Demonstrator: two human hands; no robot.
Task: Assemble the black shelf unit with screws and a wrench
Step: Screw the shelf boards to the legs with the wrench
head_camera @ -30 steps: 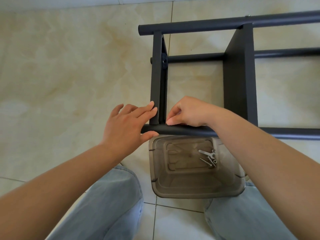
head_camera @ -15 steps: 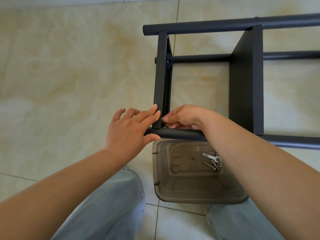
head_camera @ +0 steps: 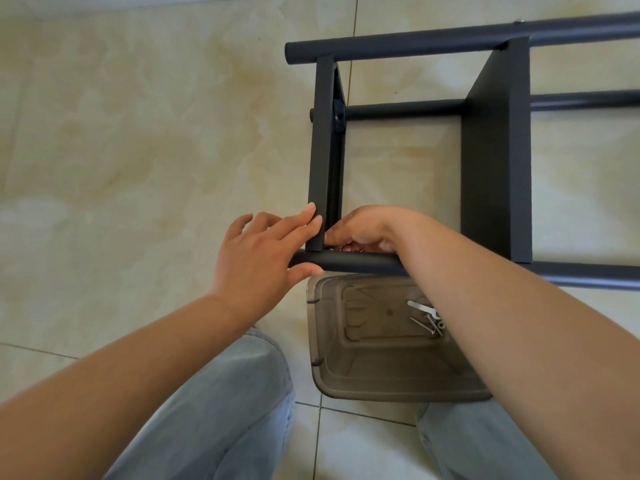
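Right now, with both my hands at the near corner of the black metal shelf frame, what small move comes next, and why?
Probably keep the left hand bracing the black upright panel against the black round tube while the right hand finishes at the joint; what it pinches is hidden. Then reach for the silver wrench lying unused in the smoky plastic bin.

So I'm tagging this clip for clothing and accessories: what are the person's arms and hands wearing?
Nothing shows on them: the left hand and right hand are bare, without gloves, rings or a watch in view, and both forearms are uncovered as far as the frame shows, so no sleeves appear. The only clothing visible is light blue jeans over the knees.
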